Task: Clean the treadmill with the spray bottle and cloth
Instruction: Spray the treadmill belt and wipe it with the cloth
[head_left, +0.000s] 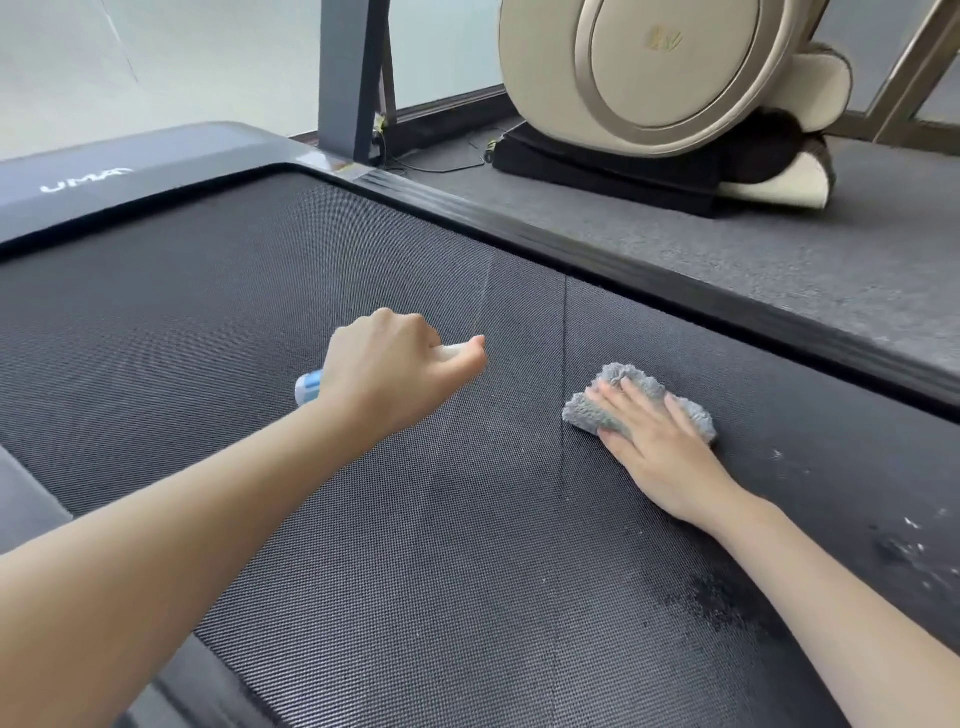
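Two hands are working: our left hand (395, 364) is curling around the white-and-blue spray bottle (310, 387), nozzle aiming toward one o'clock, while our right hand (649, 441), fingers spread, is pressing the crumpled grey microfibre cloth (631, 379) onto the black textured treadmill belt (260, 312), at three o'clock from the bottle.

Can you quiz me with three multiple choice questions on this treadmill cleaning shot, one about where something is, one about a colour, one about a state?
1. Where does the cloth lie?
A. on the treadmill belt
B. on the floor mat
C. on the massage chair

2. What colour is the cloth?
A. red
B. grey
C. yellow

3. What is the left hand doing?
A. resting flat and empty
B. closed around the spray bottle
C. gripping the upright post

Answers:
1 A, the right hand presses it flat on the belt.
2 B, its fluffy pile is grey.
3 B, the bottle's blue and white end sticks out of the fist.
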